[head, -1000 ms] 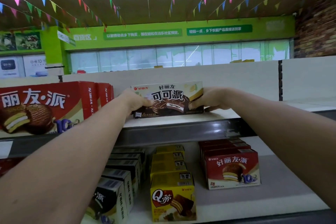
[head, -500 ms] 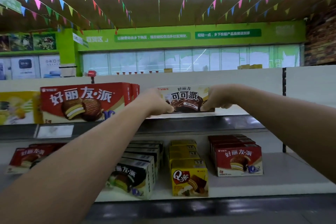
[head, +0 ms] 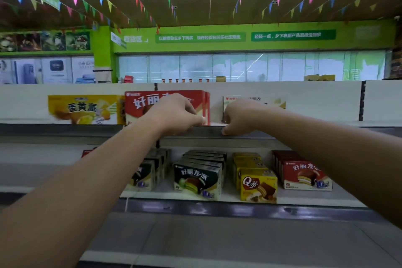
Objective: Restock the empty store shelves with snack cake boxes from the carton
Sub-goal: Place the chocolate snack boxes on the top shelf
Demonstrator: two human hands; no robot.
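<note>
Snack cake box, pale, stands upright on the top shelf, at about 1 o'clock from the middle of the view. Its lower left part is hidden behind the right hand. That hand's fingers are curled, with the thumb low at the shelf's front edge. Whether it touches the box cannot be told. The left hand, at about 11 o'clock, is also curled and holds nothing. It hangs in front of the red boxes, which stand near the pale box on its 9 o'clock side, a small gap between. A yellow box stands just beside the red ones, further toward 9 o'clock. On the lower shelf, at 6 o'clock, stand rows of other boxes.
</note>
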